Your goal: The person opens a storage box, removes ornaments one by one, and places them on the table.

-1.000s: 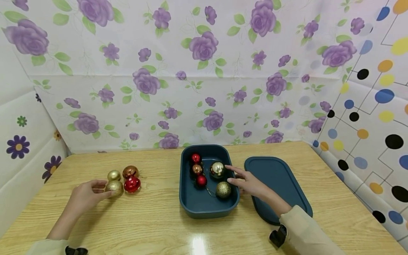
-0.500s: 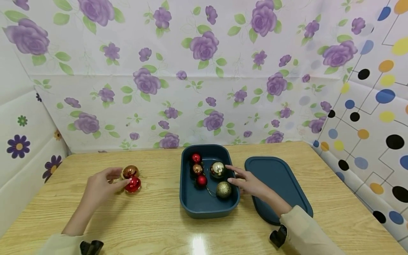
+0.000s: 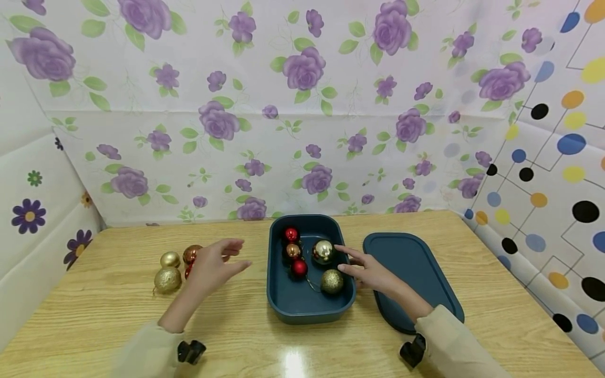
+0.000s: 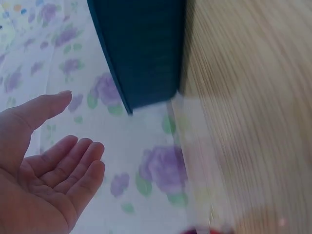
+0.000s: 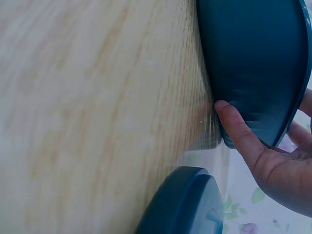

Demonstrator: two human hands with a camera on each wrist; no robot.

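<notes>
My left hand [image 3: 215,265] hangs over the table between a cluster of baubles and the blue box, with nothing in its fingers; the left wrist view shows the bare palm. Behind it lie a small shiny gold bauble [image 3: 170,259], a glittery gold bauble [image 3: 167,280], a copper bauble [image 3: 191,253] and a mostly hidden red one. The open dark blue box [image 3: 302,310] contains several baubles, among them a shiny gold one [image 3: 323,252] and a glittery gold one [image 3: 332,281]. My right hand [image 3: 371,270] holds the box's right wall, fingers on both sides of its rim.
A dark blue lid [image 3: 416,273] lies flat on the wooden table [image 3: 236,336], right of the box and partly under the right forearm. Flower-printed cloth [image 3: 283,157] rises behind the table's back edge. A dotted cloth [image 3: 543,199] hangs on the right.
My left hand has moved right, from the gold baubles past the red and copper ones towards the box, empty. The baubles stay on the table. My right hand has stayed at the box's wall.
</notes>
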